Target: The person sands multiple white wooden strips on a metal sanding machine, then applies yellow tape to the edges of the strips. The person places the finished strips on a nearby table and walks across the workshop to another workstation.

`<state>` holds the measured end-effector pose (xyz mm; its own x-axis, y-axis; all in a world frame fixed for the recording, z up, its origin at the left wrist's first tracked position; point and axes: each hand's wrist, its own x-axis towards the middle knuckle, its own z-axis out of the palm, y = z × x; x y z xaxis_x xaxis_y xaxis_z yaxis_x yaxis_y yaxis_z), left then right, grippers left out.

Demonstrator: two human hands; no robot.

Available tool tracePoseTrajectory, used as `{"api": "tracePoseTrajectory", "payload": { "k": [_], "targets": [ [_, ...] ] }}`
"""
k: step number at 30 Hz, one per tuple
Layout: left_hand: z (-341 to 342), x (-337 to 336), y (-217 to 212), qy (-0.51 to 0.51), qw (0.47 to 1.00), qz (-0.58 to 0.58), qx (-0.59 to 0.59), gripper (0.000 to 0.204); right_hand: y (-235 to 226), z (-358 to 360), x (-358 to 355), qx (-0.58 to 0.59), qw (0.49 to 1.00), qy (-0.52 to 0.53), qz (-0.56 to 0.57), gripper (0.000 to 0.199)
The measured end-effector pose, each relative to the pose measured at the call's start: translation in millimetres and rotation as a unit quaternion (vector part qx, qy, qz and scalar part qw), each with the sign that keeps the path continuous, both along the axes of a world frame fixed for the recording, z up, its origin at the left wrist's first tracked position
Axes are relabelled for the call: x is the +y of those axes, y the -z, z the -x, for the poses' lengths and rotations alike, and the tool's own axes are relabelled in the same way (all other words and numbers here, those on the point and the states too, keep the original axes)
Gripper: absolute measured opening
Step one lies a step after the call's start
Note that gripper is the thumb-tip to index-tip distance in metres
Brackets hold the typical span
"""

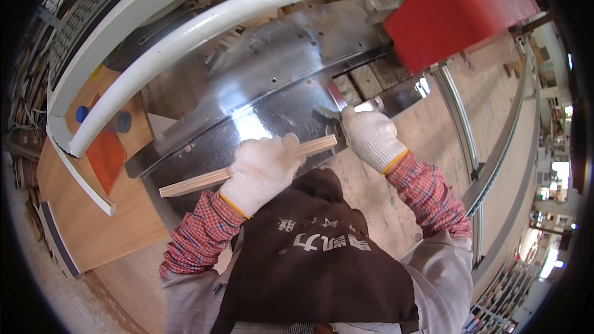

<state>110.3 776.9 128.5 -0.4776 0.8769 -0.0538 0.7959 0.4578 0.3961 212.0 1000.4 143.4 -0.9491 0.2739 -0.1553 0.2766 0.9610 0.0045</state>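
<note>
Our left hand grips a plywood strip flat on the steel machine table. Our right hand presses, fingers curled, at its end; we judge the strip not yet fed

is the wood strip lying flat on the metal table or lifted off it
Flat: the wood strip lies along the metal table, the left hand pressing on it.

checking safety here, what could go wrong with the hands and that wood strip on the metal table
1. The right hand rests at the slot in the metal table, by the red guard; if a blade runs there, fingers or glove could catch.
2. The left hand grips the long wood strip mid-length, so it could twist or kick.
3. Loose cotton gloves may snag.
</note>
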Motion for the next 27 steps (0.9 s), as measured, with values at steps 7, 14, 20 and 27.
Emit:
{"api": "tracePoseTrajectory", "payload": {
  "k": [7, 14, 20, 27],
  "targets": [
    [30, 21, -2, -0.048, 0.997, -0.062, 0.003, 0.034, -27, 28, 19, 0.223, 0.942, 0.005, 0.252, 0.024],
    [29, -70, -12, -0.175, 0.929, -0.237, 0.223, 0.043, -14, 61, 2, 0.162, 0.938, -0.023, 0.306, 0.024],
    [-14, -165, -4, -0.401, 0.907, -0.076, 0.1, 0.037, 21, 168, 10, 0.183, 0.958, -0.219, 0.013, 0.028],
    [-20, -171, 13, -0.345, 0.929, -0.029, 0.132, 0.043, 15, 184, -2, 0.111, 0.975, -0.192, -0.018, 0.048]
  ]
}}
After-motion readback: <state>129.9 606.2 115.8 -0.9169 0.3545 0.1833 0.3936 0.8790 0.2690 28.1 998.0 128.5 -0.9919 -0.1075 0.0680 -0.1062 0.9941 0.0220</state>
